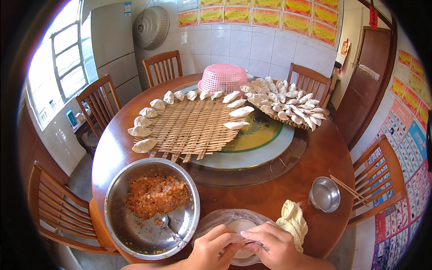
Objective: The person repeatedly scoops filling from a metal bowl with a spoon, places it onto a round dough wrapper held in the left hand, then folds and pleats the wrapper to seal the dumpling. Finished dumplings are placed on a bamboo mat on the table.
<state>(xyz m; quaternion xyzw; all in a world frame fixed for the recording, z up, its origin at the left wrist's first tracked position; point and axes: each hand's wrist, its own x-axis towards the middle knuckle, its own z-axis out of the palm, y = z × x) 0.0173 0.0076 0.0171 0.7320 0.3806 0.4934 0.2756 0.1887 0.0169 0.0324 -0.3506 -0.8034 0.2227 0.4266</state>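
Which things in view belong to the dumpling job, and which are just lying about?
Job, by the look of it:
- filling
- steel basin
- spoon
- dumplings
- woven mat

Likely just around:
- pink basket
- fridge
- wall posters

Left hand (215, 248): bare, knuckles rounded, fingertips partly hidden from view. Right hand (272, 245): likewise bare; a whitish patch shows at one fingertip (243, 233), whether nail or residue cannot be determined. Left forearm (157, 266) and right forearm (310, 263): uncovered over the short visible length, both cut off at the lower edge.
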